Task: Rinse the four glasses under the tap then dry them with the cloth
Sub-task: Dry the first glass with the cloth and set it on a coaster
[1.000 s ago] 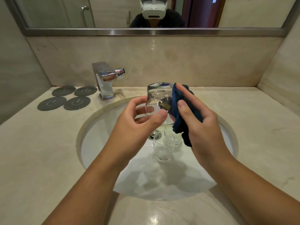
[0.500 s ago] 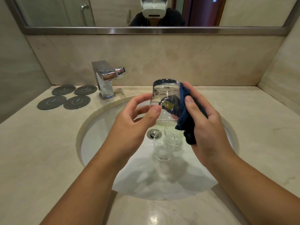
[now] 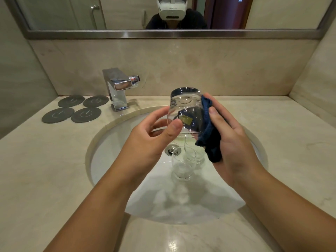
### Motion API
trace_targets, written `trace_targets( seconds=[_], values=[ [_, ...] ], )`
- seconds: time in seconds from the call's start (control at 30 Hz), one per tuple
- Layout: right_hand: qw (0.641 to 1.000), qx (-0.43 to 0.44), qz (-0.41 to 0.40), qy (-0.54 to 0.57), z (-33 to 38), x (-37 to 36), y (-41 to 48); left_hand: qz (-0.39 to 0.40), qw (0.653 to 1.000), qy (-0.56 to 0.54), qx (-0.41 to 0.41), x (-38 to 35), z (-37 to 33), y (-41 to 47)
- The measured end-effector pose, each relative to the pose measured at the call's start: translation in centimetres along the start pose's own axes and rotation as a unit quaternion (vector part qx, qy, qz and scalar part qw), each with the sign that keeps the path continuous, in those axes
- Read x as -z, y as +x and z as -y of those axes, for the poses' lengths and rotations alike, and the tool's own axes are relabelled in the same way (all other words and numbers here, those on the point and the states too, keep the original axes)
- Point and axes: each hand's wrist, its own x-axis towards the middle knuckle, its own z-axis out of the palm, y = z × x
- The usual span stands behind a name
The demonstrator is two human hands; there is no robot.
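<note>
Glass point(image 3: 185, 110) hangs upside down, pinched in the left hand point(image 3: 151, 140). The right hand point(image 3: 234, 142) holds the blue cloth point(image 3: 209, 135) against it. Best to turn it slowly and rub all round.

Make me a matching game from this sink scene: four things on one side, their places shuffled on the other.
Things: 1 upturned glass; 2 blue cloth; 3 grey coasters; 4 small glasses.
Places: A standing in the basin; B on the counter left of the tap; C held by the left hand; D gripped by the right hand.
Pairs: 1-C; 2-D; 3-B; 4-A.
</note>
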Motion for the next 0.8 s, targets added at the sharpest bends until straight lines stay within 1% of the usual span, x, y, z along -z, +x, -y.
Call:
trace_targets(
  seconds=[0.07,0.2,0.27,0.33,0.4,0.47,0.57,0.63,0.73,0.8],
  values=[
    [1.0,0.017,-0.014,-0.022,-0.14,0.18,-0.02,-0.028,1.0,0.006,-0.008,0.11,0.14,0.1],
    [0.991,0.088,-0.018,-0.097,-0.28,0.26,-0.38,-0.01,1.0,-0.016,0.005,-0.01,0.18,-0.25],
    [0.986,0.096,-0.011,-0.133,-0.23,0.08,-0.57,-0.019,1.0,-0.002,0.005,-0.33,0.14,-0.37],
    [0.985,0.09,-0.005,-0.145,-0.26,-0.06,-0.64,-0.037,0.999,0.008,0.007,-0.44,-0.05,-0.44],
    [0.989,0.079,0.004,-0.123,-0.41,0.02,-0.49,-0.035,0.999,-0.011,0.015,-0.2,-0.07,-0.4],
    [0.995,0.045,0.006,-0.085,-0.28,-0.01,-0.25,-0.017,0.998,-0.059,0.031,0.06,-0.1,-0.35],
    [1.0,-0.018,0.014,0.013,0.0,-0.13,-0.01,0.016,0.99,-0.124,0.057,0.05,-0.41,-0.31],
    [0.999,-0.027,0.008,0.034,0.06,-0.13,-0.01,0.015,0.993,-0.103,0.055,-0.1,-0.49,-0.31],
    [1.0,-0.005,-0.019,0.001,-0.05,0.13,0.0,-0.044,0.998,-0.029,0.019,-0.32,-0.32,-0.24],
    [0.999,0.024,-0.034,-0.028,-0.01,0.16,-0.11,-0.05,0.999,-0.015,0.001,-0.49,-0.19,-0.33]
  ],
)
